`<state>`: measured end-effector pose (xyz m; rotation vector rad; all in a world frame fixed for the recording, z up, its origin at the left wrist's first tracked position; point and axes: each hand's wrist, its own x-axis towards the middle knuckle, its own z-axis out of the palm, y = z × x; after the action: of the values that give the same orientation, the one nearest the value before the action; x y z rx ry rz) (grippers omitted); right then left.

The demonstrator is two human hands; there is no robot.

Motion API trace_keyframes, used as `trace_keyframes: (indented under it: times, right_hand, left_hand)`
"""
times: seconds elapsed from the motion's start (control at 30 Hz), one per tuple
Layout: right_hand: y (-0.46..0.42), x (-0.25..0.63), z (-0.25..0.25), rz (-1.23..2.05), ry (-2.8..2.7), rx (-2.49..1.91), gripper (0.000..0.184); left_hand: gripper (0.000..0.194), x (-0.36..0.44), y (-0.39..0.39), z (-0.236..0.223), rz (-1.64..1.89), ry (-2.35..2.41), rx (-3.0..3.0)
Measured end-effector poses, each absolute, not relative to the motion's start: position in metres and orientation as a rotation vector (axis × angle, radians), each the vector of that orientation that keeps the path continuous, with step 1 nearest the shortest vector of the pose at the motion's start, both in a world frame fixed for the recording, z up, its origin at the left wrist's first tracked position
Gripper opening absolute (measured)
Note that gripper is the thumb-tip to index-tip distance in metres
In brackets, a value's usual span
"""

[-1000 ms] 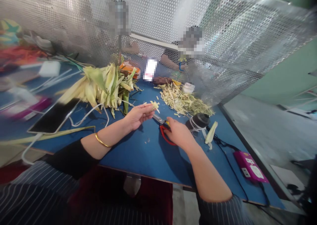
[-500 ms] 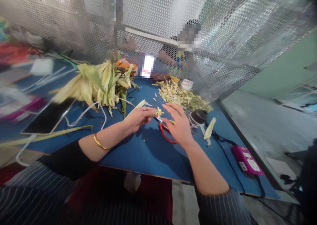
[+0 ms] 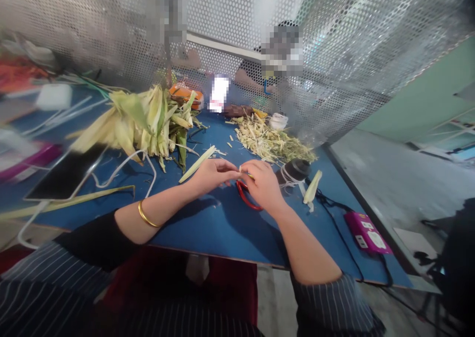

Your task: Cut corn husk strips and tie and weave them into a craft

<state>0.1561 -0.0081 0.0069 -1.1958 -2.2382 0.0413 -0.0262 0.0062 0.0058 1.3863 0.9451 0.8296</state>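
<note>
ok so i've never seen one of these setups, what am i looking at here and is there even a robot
There is no robot: these are a person's two bare hands, seen by one camera worn on the head, looking forward and down. All the pictures come from that camera.

The left hand and right hand meet at the fingertips. A small pale bit shows between them; the fingers hide most of it. Red-handled scissors are at the right hand.

On the blue table lie a bundle of husks, a pile of pale shreds, a dark spool wound with white cord, a phone and a magenta packet. Behind stands a perforated screen.
</note>
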Motion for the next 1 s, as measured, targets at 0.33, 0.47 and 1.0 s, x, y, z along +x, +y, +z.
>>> trace_keyframes:
  times: [0.33, 0.47, 1.0]
  right_hand:
    - [-0.010, 0.154, 0.006, 0.775, -1.808, -1.380, 0.022]
    - [-0.009, 0.154, 0.005, 0.858, -1.732, -1.403, 0.020]
    - [-0.008, 0.150, 0.006, 1.220, -1.309, -1.310, 0.022]
  left_hand:
    - [0.022, -0.027, 0.012, -0.003, 0.864, 0.943, 1.199]
    - [0.023, -0.027, 0.010, -0.002, 0.806, 0.915, 1.179]
    - [0.032, -0.025, 0.008, 0.000, 0.833, 0.920, 1.143]
